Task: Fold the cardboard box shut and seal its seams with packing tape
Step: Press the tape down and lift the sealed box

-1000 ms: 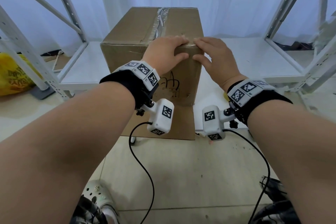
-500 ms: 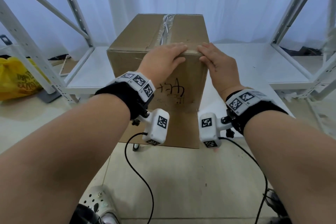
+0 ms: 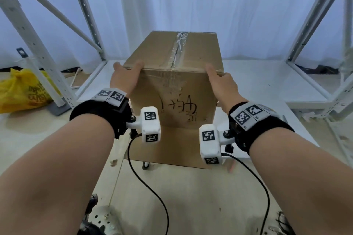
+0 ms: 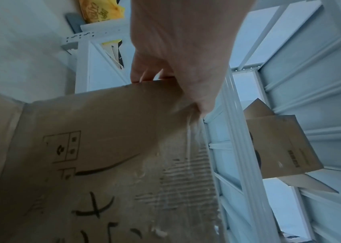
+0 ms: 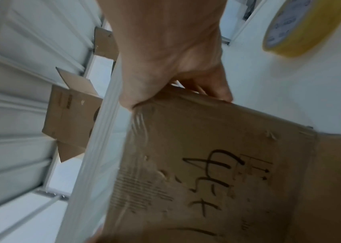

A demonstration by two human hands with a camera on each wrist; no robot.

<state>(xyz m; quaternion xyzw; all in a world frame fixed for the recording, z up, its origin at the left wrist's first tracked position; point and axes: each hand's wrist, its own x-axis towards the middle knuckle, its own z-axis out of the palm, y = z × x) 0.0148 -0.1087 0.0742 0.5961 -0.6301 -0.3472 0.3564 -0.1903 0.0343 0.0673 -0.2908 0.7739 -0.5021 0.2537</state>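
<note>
**Ana:** Hands first, left to right. Left hand [image 3: 125,78] grasps the near left top corner of the cardboard box [image 3: 173,97], thumb lying on the lid and the other fingers curled round the left side, as the left wrist view shows.

**Ben:** And the box itself?

**Ana:** Upright on the low white shelf [image 3: 257,80], flaps folded shut. Packing tape [image 3: 178,47] runs along the centre seam of the top and laps down onto the front face above the handwriting.

**Ben:** The other side?

**Ana:** Right hand [image 3: 222,82] grasps the near right top corner the same way, fingers wrapped over the edge. The tape roll [image 5: 302,28] lies on the white surface beyond that hand, seen only from the right wrist.

**Ben:** So what could go wrong from here?

**Ana:** I'd judge the box is about to be turned or lifted. Both grips sit only on the top corners, so a heavy box could slip down through the fingers or tip forward off the shelf edge. The tape on top looks wrinkled; pulling up on the lid could strain that seam and peel it.

**Ben:** And the bottom?

**Ana:** A flap seems to hang below the front face. If that underside is unsealed, lifting could let it drop open.
</note>
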